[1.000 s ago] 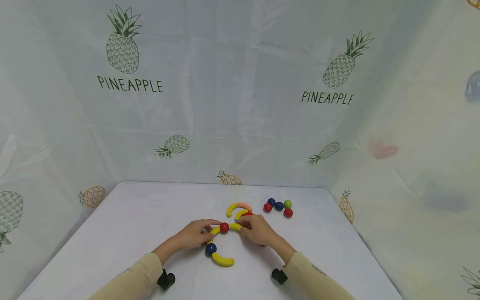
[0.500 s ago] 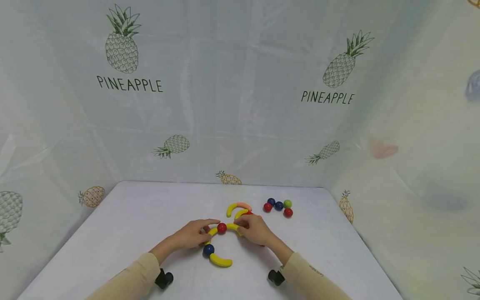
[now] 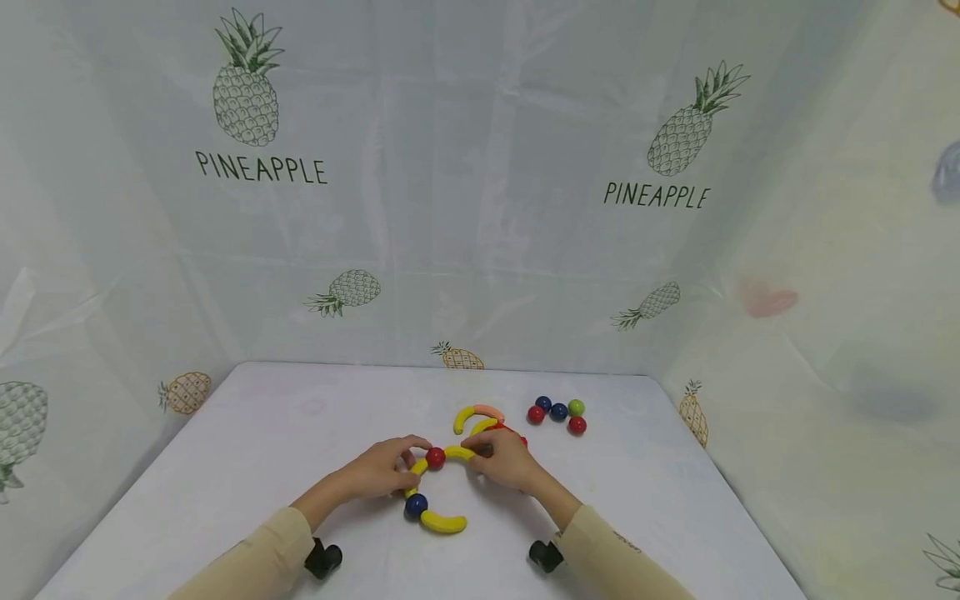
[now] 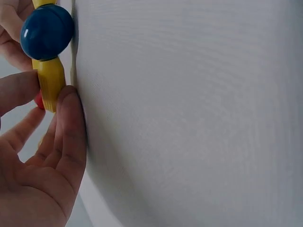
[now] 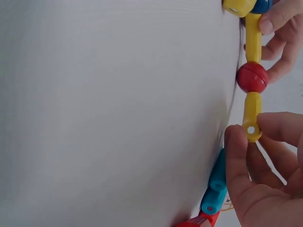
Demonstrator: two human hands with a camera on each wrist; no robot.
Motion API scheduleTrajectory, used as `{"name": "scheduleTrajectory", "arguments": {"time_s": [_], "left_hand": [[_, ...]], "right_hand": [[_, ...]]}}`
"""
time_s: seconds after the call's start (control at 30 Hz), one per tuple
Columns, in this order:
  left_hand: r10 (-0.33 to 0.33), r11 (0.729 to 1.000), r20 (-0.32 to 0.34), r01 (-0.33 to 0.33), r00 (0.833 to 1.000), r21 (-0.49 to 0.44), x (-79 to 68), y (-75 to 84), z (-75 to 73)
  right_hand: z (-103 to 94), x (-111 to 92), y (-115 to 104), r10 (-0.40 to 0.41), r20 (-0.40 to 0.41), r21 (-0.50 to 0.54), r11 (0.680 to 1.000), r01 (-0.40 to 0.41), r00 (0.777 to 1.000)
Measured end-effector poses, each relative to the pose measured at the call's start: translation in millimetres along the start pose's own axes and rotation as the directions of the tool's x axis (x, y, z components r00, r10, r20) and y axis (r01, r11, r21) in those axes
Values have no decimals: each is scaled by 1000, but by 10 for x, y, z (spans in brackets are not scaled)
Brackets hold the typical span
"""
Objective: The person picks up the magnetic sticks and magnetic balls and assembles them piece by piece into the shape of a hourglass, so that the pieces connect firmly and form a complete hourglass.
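Observation:
A C-shaped chain of curved yellow sticks and balls lies between my hands. My left hand [image 3: 378, 469] pinches the left yellow stick [image 4: 51, 84] between thumb and fingers, and its index fingertip is right at the red ball [image 3: 435, 457]. At that stick's near end sits a dark blue ball [image 3: 416, 505], followed by another curved yellow stick [image 3: 444, 522] with a free end. My right hand [image 3: 506, 461] pinches the outer end of the yellow stick [image 5: 252, 106] on the red ball's other side. A hole shows in this stick's tip in the right wrist view.
Behind my right hand lie a curved yellow stick [image 3: 464, 419], a salmon stick [image 3: 490, 412] and red pieces [image 3: 517, 433], partly hidden. Blue sticks [image 5: 218, 170] show beside it in the right wrist view. Several balls, including a green ball [image 3: 576, 407], sit at the table's back right.
My right hand and its yellow stick have moved left, and the red ball has shifted left too. The blue ball has slid slightly left and nearer. Both hands keep their grip.

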State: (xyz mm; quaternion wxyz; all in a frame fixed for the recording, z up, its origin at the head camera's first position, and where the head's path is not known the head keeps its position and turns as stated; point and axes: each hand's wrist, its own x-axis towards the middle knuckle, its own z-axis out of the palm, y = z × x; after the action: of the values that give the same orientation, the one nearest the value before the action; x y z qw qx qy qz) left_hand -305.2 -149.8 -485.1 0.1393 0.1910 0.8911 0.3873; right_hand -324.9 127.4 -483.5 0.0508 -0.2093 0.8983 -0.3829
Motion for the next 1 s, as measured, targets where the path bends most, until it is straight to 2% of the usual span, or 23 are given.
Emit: {"name": "scheduleTrajectory", "arguments": {"time_s": [0.2,0.4,0.57,0.8,1.0], "left_hand": [[11,1000,25,-11,1000,6,-36,13,-35],[10,1000,46,-10,999,-4,-55,6,-59],[14,1000,42,-13,999,-9,-55,-27,-57],[10,1000,36,-10,999,-10,-35,-13,-51],[50,998,15,-50,999,22,-3,4,-38]], "right_hand": [[19,-2,-19,-3,14,9,1000,3,1000],[50,6,-22,18,-10,36,999,-17,1000],[84,21,-26,28,-14,64,998,-28,1000],[109,34,-47,10,-15,29,1000,-9,1000],[137,49,-48,18,-6,50,999,-17,1000]]}}
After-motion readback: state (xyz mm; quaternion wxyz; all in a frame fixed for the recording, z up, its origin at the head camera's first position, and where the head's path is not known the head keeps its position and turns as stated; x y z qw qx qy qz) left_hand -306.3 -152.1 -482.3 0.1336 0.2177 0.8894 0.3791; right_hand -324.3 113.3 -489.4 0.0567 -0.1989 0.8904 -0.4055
